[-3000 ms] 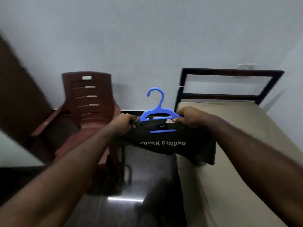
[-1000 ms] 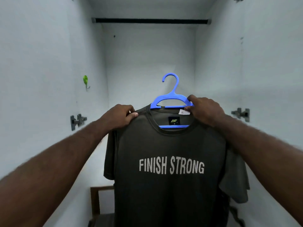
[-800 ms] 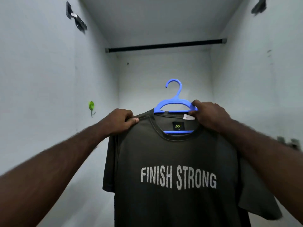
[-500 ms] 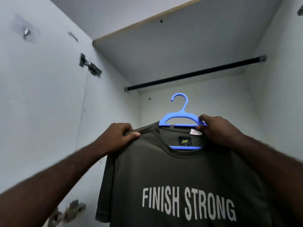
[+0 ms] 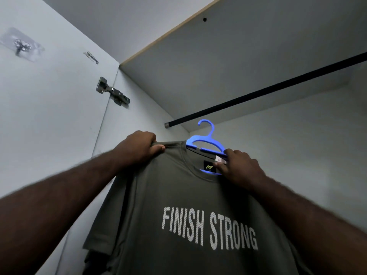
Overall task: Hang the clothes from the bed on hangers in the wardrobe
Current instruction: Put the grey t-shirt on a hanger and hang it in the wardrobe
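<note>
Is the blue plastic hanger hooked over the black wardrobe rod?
No, the hook of the blue plastic hanger sits below the black rod, not touching it.

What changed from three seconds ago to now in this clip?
The T-shirt on the blue hanger was carried from beside the bed into the wardrobe and lifted until its hook sits just under the black rail, not yet on it. The left hand still grips the shirt's shoulder, the right hand the hanger at the collar.
</note>
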